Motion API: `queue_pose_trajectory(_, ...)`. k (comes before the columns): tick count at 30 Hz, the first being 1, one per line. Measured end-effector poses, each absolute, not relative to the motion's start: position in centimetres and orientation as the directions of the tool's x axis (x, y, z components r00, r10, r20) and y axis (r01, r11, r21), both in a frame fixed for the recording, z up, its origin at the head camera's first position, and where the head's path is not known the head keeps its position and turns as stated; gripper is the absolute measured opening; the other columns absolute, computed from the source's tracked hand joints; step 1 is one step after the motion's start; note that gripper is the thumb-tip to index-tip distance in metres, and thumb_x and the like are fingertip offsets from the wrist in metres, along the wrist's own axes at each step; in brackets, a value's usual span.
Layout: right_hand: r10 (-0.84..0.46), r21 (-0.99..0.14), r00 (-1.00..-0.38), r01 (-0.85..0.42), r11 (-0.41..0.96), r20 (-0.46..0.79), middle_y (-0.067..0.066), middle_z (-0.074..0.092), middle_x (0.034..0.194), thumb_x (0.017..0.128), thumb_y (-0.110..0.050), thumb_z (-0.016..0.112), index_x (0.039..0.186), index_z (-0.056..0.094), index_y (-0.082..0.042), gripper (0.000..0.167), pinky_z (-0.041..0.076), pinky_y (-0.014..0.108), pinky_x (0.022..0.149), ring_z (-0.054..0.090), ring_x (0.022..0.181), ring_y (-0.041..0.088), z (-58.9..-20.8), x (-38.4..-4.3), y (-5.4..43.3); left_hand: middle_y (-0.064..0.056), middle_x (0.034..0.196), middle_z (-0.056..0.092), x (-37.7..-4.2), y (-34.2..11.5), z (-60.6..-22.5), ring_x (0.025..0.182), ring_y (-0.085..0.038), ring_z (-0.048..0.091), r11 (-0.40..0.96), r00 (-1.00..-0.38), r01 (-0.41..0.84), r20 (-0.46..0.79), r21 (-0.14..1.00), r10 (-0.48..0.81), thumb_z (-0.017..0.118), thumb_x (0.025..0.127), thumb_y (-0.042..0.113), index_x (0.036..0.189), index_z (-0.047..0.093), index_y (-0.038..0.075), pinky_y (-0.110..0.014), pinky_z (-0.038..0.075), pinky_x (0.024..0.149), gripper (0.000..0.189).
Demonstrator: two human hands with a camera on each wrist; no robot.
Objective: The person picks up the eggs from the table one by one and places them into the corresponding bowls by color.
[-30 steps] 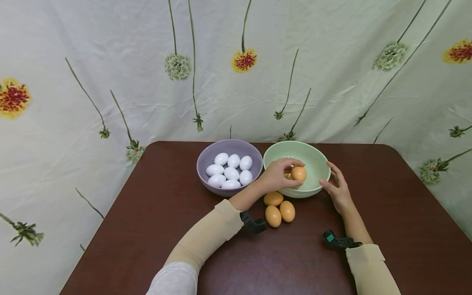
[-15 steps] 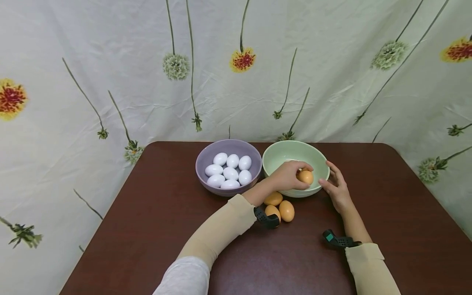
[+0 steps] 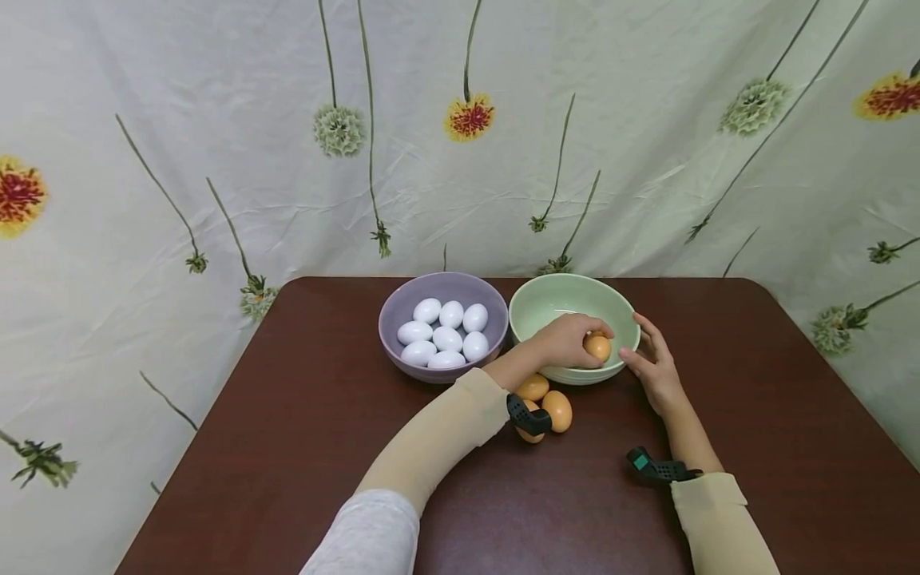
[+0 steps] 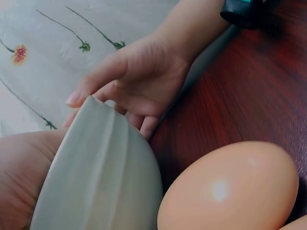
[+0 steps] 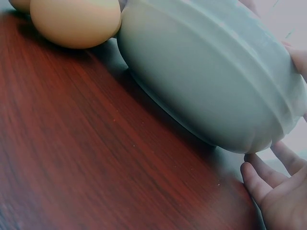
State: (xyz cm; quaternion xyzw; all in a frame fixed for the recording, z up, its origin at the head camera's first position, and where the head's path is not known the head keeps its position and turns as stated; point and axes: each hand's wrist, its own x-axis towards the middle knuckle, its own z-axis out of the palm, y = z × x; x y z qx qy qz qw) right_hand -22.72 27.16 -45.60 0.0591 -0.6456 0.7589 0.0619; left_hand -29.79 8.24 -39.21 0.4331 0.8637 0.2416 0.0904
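Note:
In the head view my left hand (image 3: 571,342) reaches into the pale green bowl (image 3: 549,299), thumb and fingers around a brown egg (image 3: 598,346). My right hand (image 3: 657,371) holds the bowl's right side, thumb at the near rim and fingers farther back. The left wrist view shows the bowl's ribbed outer wall (image 4: 105,167) with the right hand (image 4: 148,79) at its rim. Several brown eggs (image 3: 557,410) lie on the table in front of the bowl, partly behind the left wrist. My left palm hides part of the bowl's inside.
A purple bowl (image 3: 391,319) with several white eggs (image 3: 447,339) stands left of the green one. Both bowls are near the back edge of the dark red-brown table (image 3: 323,447). A flowered cloth (image 3: 431,184) hangs behind it.
My left hand has moved right and down into the green bowl with the brown egg. The left wrist now overlaps the eggs on the table. The right hand stays at the bowl.

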Motion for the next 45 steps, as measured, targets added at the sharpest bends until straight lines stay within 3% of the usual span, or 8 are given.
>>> queue_pose_trajectory(7, 0.012, -0.976, -0.987, -0.162, -0.145, 0.162, 0.005, 0.033, 0.136, 0.095, 0.000, 0.056, 0.150, 0.034, -0.017, 0.062, 0.047, 0.018, 0.082, 0.052, 0.106, 0.009, -45.6, -22.8, 27.1, 0.002, 0.120, 0.063, -30.7, 8.4, -39.4, 0.097, -0.009, 0.055, 0.566, -0.607, 0.724, -0.026, 0.395, 0.794, 0.072, 0.084, 0.020, 0.130, 0.062, 0.016, -0.021, 0.040, 0.082, 0.047)
queue_pose_trajectory(15, 0.019, -0.974, -0.986, -0.166, -0.152, 0.165, 0.006, 0.034, 0.135, 0.094, 0.002, 0.056, 0.149, 0.036, -0.018, 0.061, 0.047, 0.018, 0.082, 0.052, 0.106, 0.010, -45.7, -22.8, 27.2, -0.001, 0.125, 0.061, -31.0, 8.6, -39.4, 0.114, -0.015, 0.054, 0.588, -0.585, 0.752, -0.111, 0.298, 0.804, 0.068, 0.091, 0.023, 0.131, 0.062, 0.015, -0.025, 0.039, 0.095, 0.042)
queue_pose_trajectory(20, 0.022, -0.976, -0.987, -0.161, -0.144, 0.160, 0.007, 0.033, 0.136, 0.095, 0.001, 0.057, 0.149, 0.035, -0.017, 0.062, 0.047, 0.018, 0.082, 0.052, 0.107, 0.011, -45.8, -22.8, 27.1, 0.000, 0.126, 0.062, -31.0, 8.7, -39.4, 0.116, -0.015, 0.054, 0.581, -0.564, 0.759, -0.149, 0.294, 0.812, 0.067, 0.093, 0.023, 0.130, 0.063, 0.015, -0.024, 0.038, 0.097, 0.038)
queue_pose_trajectory(28, 0.027, -0.978, -0.988, -0.156, -0.135, 0.154, 0.009, 0.032, 0.139, 0.095, 0.001, 0.056, 0.151, 0.033, -0.016, 0.063, 0.047, 0.018, 0.082, 0.051, 0.109, 0.013, -45.7, -22.9, 27.1, -0.002, 0.127, 0.062, -31.1, 8.4, -39.4, 0.117, -0.016, 0.055, 0.568, -0.559, 0.752, -0.133, 0.334, 0.818, 0.070, 0.090, 0.024, 0.130, 0.063, 0.013, -0.022, 0.038, 0.097, 0.041)
queue_pose_trajectory(38, 0.019, -0.975, -0.986, -0.165, -0.149, 0.164, 0.006, 0.034, 0.136, 0.095, 0.002, 0.056, 0.150, 0.034, -0.018, 0.062, 0.047, 0.018, 0.082, 0.053, 0.107, 0.010, -45.7, -22.9, 27.2, -0.001, 0.128, 0.061, -31.5, 5.7, -39.0, 0.116, -0.017, 0.057, 0.562, -0.664, 0.644, 0.014, 0.519, 0.748, 0.073, 0.088, 0.027, 0.128, 0.062, 0.013, -0.021, 0.041, 0.093, 0.044)
queue_pose_trajectory(45, 0.022, -0.980, -0.989, -0.147, -0.136, 0.146, 0.009, 0.032, 0.139, 0.095, 0.000, 0.057, 0.151, 0.033, -0.016, 0.063, 0.047, 0.017, 0.082, 0.052, 0.108, 0.013, -45.8, -22.9, 27.1, -0.004, 0.131, 0.059, -29.7, 3.4, -38.9, 0.115, -0.021, 0.058, 0.486, -0.690, 0.598, 0.101, 0.638, 0.716, 0.070, 0.091, 0.023, 0.130, 0.061, 0.008, -0.024, 0.043, 0.095, 0.043)
